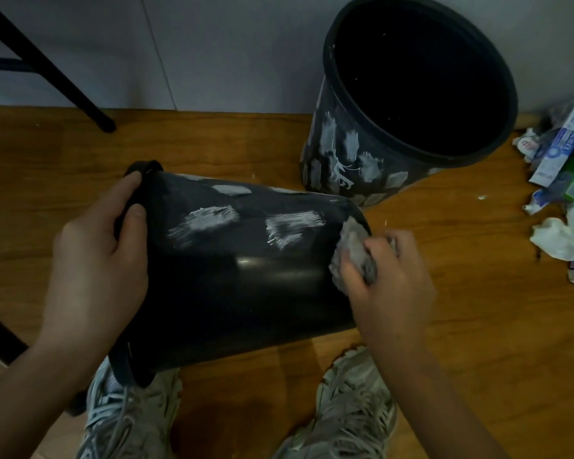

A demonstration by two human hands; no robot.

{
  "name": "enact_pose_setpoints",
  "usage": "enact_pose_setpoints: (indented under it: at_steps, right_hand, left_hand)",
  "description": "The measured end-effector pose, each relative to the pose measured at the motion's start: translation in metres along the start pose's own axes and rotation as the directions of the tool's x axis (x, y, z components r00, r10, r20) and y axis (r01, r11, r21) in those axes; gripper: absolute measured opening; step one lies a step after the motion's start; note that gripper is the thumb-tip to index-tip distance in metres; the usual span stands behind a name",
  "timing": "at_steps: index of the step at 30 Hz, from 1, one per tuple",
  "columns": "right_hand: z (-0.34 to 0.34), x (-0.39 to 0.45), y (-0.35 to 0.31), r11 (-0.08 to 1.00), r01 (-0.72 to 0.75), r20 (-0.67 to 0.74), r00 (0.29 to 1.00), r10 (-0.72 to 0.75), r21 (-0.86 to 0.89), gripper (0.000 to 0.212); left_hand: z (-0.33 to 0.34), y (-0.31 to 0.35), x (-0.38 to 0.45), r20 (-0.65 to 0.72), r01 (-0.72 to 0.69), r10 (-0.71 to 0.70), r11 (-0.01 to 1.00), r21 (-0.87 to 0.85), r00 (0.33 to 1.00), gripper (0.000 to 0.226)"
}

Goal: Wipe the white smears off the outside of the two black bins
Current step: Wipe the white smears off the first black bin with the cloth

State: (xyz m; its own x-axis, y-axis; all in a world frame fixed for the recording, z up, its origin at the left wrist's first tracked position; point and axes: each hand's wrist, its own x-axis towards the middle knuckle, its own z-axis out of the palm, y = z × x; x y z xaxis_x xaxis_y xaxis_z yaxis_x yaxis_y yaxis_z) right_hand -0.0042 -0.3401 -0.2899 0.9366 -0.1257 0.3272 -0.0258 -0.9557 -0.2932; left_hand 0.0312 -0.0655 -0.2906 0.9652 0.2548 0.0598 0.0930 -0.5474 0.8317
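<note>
The wooden floor is filling the lower part of the view, with a grey wall running across twelve o'clock. At the centre, the near black bin is lying on its side over the person's shoes, its long axis running from nine o'clock to three o'clock, rim pointing toward nine and base toward three; white smears are showing on its upper flank. At one o'clock the far black bin is standing upright against the wall, mouth opening upward, with many white patches covering its outer side. The left hand is gripping the near bin's rim at nine o'clock, fingers curled over the edge. The right hand is clutching a crumpled grey cloth in tightly curled fingers, pressing it against the bin's base end. At three o'clock, crumpled tissue and toothpaste boxes are lying on the floor. Two pale laced shoes are sitting at six o'clock.
</note>
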Motion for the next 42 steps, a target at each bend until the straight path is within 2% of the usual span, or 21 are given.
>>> enact_pose_setpoints:
  at_steps: [3, 6, 9, 16, 20, 23, 26, 30, 34, 37, 39, 42]
  right_hand:
    - [-0.002, -0.008, 0.003, 0.999, 0.046, -0.013, 0.999, -0.046, 0.010, 0.028]
    - [0.002, 0.021, 0.006, 0.998, -0.031, 0.054, 0.998, 0.034, -0.054, 0.033]
    - [0.007, 0.038, 0.006, 0.995, -0.049, 0.086, 0.995, 0.056, -0.083, 0.028]
    - [-0.002, -0.005, -0.001, 0.995, 0.093, 0.047, 0.994, -0.094, 0.029, 0.027]
    - [0.003, 0.033, 0.005, 0.999, -0.037, 0.120, 0.992, 0.040, -0.033, 0.035]
    - [0.011, 0.056, 0.008, 0.995, -0.069, 0.162, 0.984, 0.080, -0.071, 0.033]
    - [0.006, 0.049, 0.009, 0.995, -0.035, 0.179, 0.983, 0.051, -0.092, 0.035]
    - [-0.005, 0.032, 0.009, 0.999, 0.025, 0.163, 0.986, -0.020, -0.029, 0.039]
    - [0.003, 0.063, 0.005, 0.999, 0.029, 0.259, 0.966, -0.024, -0.015, 0.023]
    - [0.012, 0.082, -0.001, 0.999, 0.033, 0.333, 0.943, -0.019, -0.036, 0.019]
    - [0.011, 0.078, 0.001, 0.998, 0.051, 0.330, 0.943, -0.039, -0.027, 0.021]
    - [0.002, 0.050, 0.003, 0.994, 0.103, 0.247, 0.963, -0.112, 0.046, 0.026]
  left_hand:
    - [-0.003, 0.008, -0.003, 0.033, -0.010, 0.011, 1.000, -0.027, 0.999, 0.037]
    - [-0.004, 0.007, -0.007, 0.032, -0.023, 0.024, 0.999, -0.036, 0.999, 0.037]
    - [-0.002, 0.002, -0.004, 0.012, -0.017, 0.017, 0.999, -0.035, 1.000, 0.039]
    - [-0.001, 0.002, -0.007, -0.007, -0.011, 0.011, 1.000, -0.026, 1.000, 0.038]
    - [-0.004, 0.009, -0.010, 0.007, 0.006, -0.006, 1.000, -0.029, 1.000, 0.036]
    - [-0.005, 0.018, -0.010, 0.018, 0.015, -0.015, 1.000, -0.015, 1.000, 0.038]
    - [-0.006, 0.026, -0.010, 0.017, 0.019, -0.019, 1.000, 0.006, 1.000, 0.038]
    - [-0.008, 0.028, -0.011, 0.046, 0.030, -0.031, 1.000, 0.002, 0.998, 0.038]
    - [-0.009, 0.032, -0.013, 0.050, 0.042, -0.042, 0.999, 0.005, 0.998, 0.038]
    - [-0.006, 0.035, -0.015, 0.037, 0.039, -0.039, 0.999, 0.006, 0.999, 0.038]
    - [-0.005, 0.035, -0.014, 0.027, 0.037, -0.037, 0.999, -0.003, 0.999, 0.038]
    - [-0.005, 0.032, -0.011, 0.027, 0.047, -0.046, 0.998, -0.039, 0.999, 0.038]
